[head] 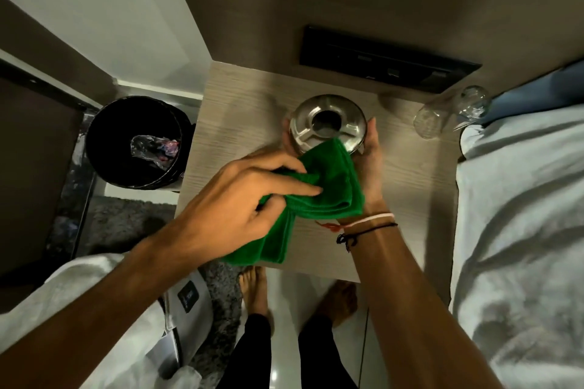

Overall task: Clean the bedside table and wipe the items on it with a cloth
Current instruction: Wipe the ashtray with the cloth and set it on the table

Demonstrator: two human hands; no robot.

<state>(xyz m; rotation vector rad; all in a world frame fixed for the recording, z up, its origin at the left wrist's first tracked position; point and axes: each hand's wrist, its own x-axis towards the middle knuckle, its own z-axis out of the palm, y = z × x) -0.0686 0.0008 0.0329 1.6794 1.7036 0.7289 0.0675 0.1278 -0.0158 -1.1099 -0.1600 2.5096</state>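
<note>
Green cloth [319,186] pinched in my left hand [230,202], right hand [368,161] cupping the ashtray [328,123] (mid-wipe); glasses [448,112] at two o'clock look untouched.

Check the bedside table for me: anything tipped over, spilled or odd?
Nothing looks spilled. The two clear glasses sit at the far right corner of the table, close to the bed. The steel ashtray is held in the right hand while the left hand works the green cloth.

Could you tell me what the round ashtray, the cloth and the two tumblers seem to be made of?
The ashtray looks like polished metal, probably steel: silvery, with bright reflections. The cloth seems a soft green microfibre or terry: matte, folded in thick layers. The two tumblers look like clear glass, though clear plastic cannot be ruled out: the tabletop shows through them.
</note>
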